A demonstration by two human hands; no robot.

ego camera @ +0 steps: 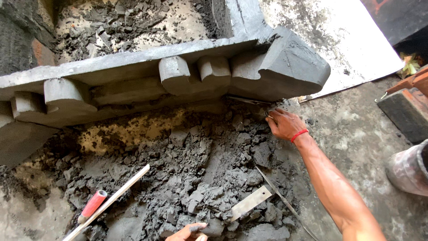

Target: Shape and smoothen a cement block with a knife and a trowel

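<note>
Landmark = the big grey molding [178, 76] w/ its row of rounded blocks, running across the top. Going left to right from there:

Below its left end, on the ground: 1 tool w/ a red handle [92, 205] and 1 long pale stick [109, 201] lying right beside it, both at the edge of the mortar pile [196, 178]. That pile is one big heap of dark grey clumps sitting right under the molding.

Bottom edge, well below the molding's middle: left hand [189, 232], only partly in frame, grey smeared on the fingers, resting on the clumps. Can't tell if it's gripping anything.

Just right of it: 1 flat metal blade [250, 201] stuck in the pile, plus 1 thin metal strip [281, 198] lying diagonal next to it.

Under the molding's right end: right hand [283, 122], red band on the wrist, fingers curled around a small tool pressed to the underside of the molding. Tool itself is mostly hidden, can't say what kind.

Far right, well away from the molding: 1 bucket [408, 172], only its side shows, so contents can't be seen.
</note>
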